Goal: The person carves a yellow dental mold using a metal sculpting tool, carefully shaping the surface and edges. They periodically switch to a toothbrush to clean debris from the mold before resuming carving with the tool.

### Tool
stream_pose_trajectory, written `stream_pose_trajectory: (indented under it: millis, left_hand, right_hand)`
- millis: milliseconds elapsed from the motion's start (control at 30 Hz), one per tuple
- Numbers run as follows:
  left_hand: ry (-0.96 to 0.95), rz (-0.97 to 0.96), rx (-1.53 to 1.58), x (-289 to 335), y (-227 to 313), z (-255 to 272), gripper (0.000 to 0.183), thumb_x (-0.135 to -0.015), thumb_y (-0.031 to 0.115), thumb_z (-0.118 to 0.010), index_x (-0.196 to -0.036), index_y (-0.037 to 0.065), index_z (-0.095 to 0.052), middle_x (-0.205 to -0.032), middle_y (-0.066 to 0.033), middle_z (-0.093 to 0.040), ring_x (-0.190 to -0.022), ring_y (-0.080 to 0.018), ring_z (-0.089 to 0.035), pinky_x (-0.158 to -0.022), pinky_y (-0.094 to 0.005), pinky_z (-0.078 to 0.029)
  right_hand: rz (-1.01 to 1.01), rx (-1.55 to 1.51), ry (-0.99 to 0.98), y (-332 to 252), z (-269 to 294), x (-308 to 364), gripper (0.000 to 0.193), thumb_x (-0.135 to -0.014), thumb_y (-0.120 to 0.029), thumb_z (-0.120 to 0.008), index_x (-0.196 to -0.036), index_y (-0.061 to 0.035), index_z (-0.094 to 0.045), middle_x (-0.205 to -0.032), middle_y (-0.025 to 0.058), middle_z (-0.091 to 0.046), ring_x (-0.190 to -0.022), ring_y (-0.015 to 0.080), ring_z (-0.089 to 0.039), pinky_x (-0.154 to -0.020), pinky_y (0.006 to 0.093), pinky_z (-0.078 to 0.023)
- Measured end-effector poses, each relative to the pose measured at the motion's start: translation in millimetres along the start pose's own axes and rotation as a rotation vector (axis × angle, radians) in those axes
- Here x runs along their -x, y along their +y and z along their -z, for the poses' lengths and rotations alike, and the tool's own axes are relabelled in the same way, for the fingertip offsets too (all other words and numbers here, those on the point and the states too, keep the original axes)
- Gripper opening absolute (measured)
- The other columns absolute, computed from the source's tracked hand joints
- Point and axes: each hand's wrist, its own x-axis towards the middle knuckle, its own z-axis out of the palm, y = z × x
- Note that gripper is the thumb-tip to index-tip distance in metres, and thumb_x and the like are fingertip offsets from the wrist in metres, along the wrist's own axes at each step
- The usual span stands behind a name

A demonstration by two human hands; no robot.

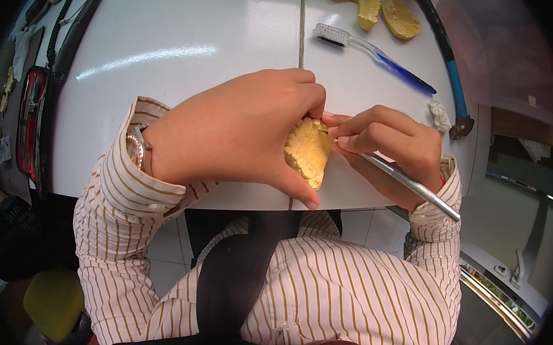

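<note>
In my left hand (241, 128) is a yellow plaster dental cast (307, 154), gripped between the thumb at its near end and the fingers at its far end. A row of moulded teeth runs along the cast's left side; its right side is smooth. My right hand (393, 148) pinches a slim silver metal-handled tool (410, 184) like a pen. The handle slants down to the right across the palm. Its tip is at the cast's right edge, hidden by the fingertips, so I cannot make out its shape.
Beyond my hands lies a toothbrush (377, 56) with a blue and clear handle. Two more yellow casts (401, 19) sit at the far right, near a hammer (453, 73) and crumpled white tissue (439, 115). On the left are a red-black case (32, 123) and a black cabled handpiece (78, 27).
</note>
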Motion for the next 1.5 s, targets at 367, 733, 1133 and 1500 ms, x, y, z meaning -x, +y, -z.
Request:
stream_pose_trajectory:
  millis: [367,733,1133,1500]
  left_hand:
    - [0.001,-0.017,0.011,0.8,-1.4,-0.8,0.076,-0.055,0.051,-0.093,-0.098,0.000,-0.057,-0.088,-0.0112,-0.055,-0.080,-0.0274,-0.056,-0.071,-0.0350,-0.047]
    - [0.010,0.003,0.001,1.9,0.2,-1.6,0.076,-0.055,0.051,-0.093,-0.098,0.000,-0.056,-0.087,-0.0114,-0.053,-0.079,-0.0279,-0.055,-0.070,-0.0353,-0.046]
    - [0.020,-0.011,0.006,1.1,-0.4,-1.2,0.075,-0.054,0.050,-0.094,-0.097,0.000,-0.057,-0.088,-0.0115,-0.055,-0.080,-0.0277,-0.056,-0.071,-0.0350,-0.047]
    - [-0.118,-0.005,-0.013,-2.9,4.5,5.0,0.074,-0.056,0.039,-0.094,-0.107,0.000,-0.057,-0.100,-0.0108,-0.054,-0.090,-0.0277,-0.059,-0.079,-0.0351,-0.051]
  right_hand:
    - [-0.041,-0.055,-0.025,0.2,3.0,-0.8,0.018,-0.076,-0.001,-0.080,-0.085,-0.0040,-0.065,-0.087,0.0077,-0.071,-0.094,0.0223,-0.075,-0.075,0.0290,-0.061]
    - [0.023,0.031,0.001,-5.3,-3.5,-0.2,0.013,-0.080,0.001,-0.076,-0.081,-0.0014,-0.063,-0.087,0.0102,-0.070,-0.095,0.0240,-0.075,-0.071,0.0293,-0.062]
    - [0.018,0.026,0.034,-2.3,-4.1,0.0,0.016,-0.078,0.001,-0.077,-0.081,-0.0028,-0.062,-0.083,0.0091,-0.067,-0.086,0.0228,-0.075,-0.069,0.0298,-0.062]
    - [-0.092,-0.074,0.187,21.5,8.9,-6.8,0.019,-0.077,0.006,-0.077,-0.085,-0.0020,-0.062,-0.098,0.0104,-0.068,-0.089,0.0215,-0.071,-0.077,0.0294,-0.059]
